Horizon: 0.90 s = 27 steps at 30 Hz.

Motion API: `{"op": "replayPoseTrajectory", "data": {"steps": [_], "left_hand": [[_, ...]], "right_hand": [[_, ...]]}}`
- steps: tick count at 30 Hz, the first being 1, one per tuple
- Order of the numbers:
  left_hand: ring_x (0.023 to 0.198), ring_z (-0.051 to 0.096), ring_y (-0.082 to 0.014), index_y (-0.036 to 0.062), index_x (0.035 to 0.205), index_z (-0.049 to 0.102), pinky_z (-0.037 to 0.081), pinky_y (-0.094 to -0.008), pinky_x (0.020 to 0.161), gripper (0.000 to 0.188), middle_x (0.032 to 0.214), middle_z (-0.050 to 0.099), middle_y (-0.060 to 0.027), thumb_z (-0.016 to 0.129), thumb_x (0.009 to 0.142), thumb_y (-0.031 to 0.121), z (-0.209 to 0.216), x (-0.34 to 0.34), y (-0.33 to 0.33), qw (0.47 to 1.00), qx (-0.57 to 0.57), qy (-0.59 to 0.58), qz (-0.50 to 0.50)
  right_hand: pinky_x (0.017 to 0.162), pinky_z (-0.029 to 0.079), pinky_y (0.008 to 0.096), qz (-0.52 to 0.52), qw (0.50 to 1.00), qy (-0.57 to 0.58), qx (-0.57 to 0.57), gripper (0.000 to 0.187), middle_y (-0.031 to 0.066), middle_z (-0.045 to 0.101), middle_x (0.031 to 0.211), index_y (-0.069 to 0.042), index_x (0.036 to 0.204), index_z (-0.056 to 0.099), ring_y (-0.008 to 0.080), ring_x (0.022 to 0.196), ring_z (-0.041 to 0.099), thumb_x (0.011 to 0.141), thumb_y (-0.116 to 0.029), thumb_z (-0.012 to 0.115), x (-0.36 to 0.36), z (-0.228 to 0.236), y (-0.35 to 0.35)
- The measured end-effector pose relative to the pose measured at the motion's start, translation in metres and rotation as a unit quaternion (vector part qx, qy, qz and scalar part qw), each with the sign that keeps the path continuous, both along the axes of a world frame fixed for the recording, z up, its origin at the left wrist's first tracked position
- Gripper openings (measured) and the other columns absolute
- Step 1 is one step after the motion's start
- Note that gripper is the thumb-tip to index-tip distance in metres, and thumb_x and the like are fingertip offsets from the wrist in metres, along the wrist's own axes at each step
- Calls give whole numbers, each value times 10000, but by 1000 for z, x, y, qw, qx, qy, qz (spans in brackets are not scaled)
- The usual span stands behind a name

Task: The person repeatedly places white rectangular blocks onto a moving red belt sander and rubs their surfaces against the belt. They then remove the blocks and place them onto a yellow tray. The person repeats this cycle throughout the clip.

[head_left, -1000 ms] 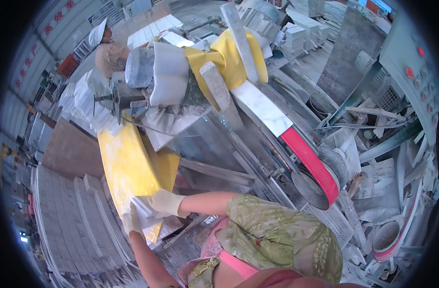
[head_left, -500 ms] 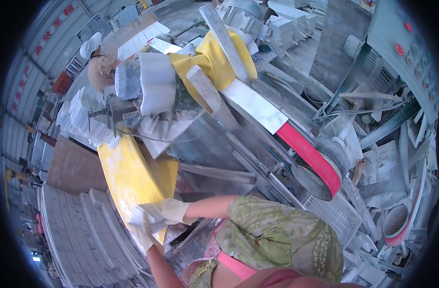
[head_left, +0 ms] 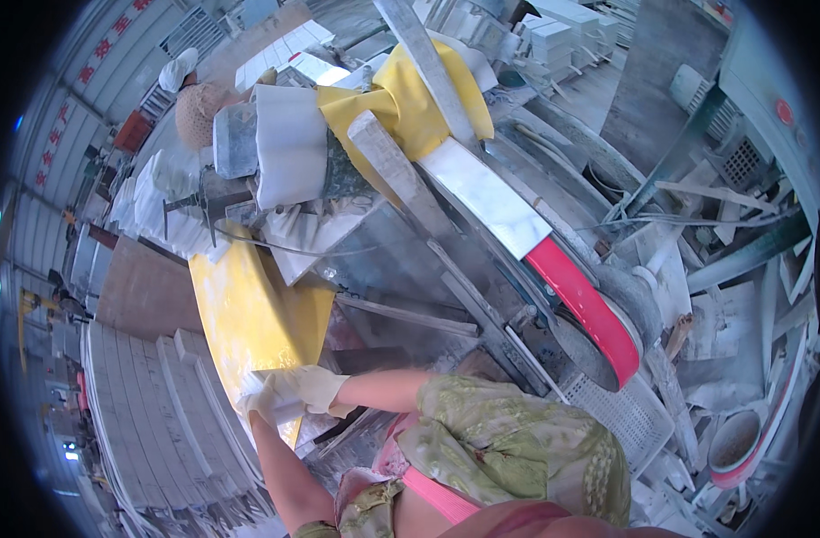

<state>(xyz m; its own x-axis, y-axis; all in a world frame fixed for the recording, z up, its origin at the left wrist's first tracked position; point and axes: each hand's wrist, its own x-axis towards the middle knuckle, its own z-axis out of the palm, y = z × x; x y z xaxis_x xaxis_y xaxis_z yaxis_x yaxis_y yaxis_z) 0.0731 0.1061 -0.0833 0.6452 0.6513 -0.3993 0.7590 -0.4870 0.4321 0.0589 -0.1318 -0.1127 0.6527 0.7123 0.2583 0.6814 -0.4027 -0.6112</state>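
Note:
Over the lower end of a yellow sheet [head_left: 240, 323], both my gloved hands grip a white, flat-faced stone piece [head_left: 283, 386]. My left hand [head_left: 258, 403] is closed on its left edge, with the thumb near the top. My right hand [head_left: 322, 388] wraps round its right end. Pale gloves cover my fingers and hide part of the piece, so whether it is one slab or several thin ones cannot be told. To the right, a belt machine carries a white veined marble strip [head_left: 486, 197] beside a red curved guard [head_left: 580, 300].
Long pale stone strips [head_left: 141, 394] are stacked at left. A worn wooden bar [head_left: 388, 157] and another yellow sheet [head_left: 401, 99] lie over the machine. A perforated crate [head_left: 621, 403] stands at lower right, below a control box [head_left: 777, 99]. Another person [head_left: 199, 112] works at far left.
My left hand has moved up along the left edge of the stone piece. The piece, still between both hands, has turned and shifted slightly. The whole view has shifted a little.

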Motion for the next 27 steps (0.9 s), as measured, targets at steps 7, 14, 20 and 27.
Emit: {"op": "replayPoseTrajectory", "data": {"steps": [7, 14, 20, 27], "left_hand": [[1098, 667, -298, 1, 1310, 622, 598, -476, 832, 657, 1257, 653, -175, 819, 814, 385, 34, -7, -44, 978, -181, -42, 93], [967, 659, -249, -35, 1245, 627, 580, -430, 803, 626, 1106, 669, -140, 805, 753, 308, 91, -40, -108, 984, -11, -164, 73], [1097, 682, -245, -24, 1339, 605, 573, -400, 924, 601, 1224, 676, -143, 725, 873, 337, 105, -77, -57, 933, -280, -223, -28], [1270, 598, -262, -15, 1482, 483, 509, -401, 1045, 693, 1380, 613, -150, 721, 900, 276, 67, -127, 18, 860, -425, -278, 54]], "right_hand": [[1009, 493, 429, -24, 997, -16, 65, 606, 203, 649, 1200, 79, 1256, 567, 354, 1152, 630, 741, -191, 738, -4, -4, 0], [1035, 488, 421, -12, 999, 15, 45, 605, 231, 643, 1233, 65, 1298, 562, 355, 1203, 620, 765, -166, 727, -6, 15, -14], [1083, 464, 411, 77, 925, 296, 224, 615, 203, 602, 1415, -15, 1463, 479, 325, 1320, 581, 919, -213, 687, 8, 31, -16], [1241, 301, 391, 115, 967, 217, 74, 517, 212, 337, 1633, 48, 1559, 323, 352, 1491, 374, 1132, -242, 340, -15, 30, 33]]}}
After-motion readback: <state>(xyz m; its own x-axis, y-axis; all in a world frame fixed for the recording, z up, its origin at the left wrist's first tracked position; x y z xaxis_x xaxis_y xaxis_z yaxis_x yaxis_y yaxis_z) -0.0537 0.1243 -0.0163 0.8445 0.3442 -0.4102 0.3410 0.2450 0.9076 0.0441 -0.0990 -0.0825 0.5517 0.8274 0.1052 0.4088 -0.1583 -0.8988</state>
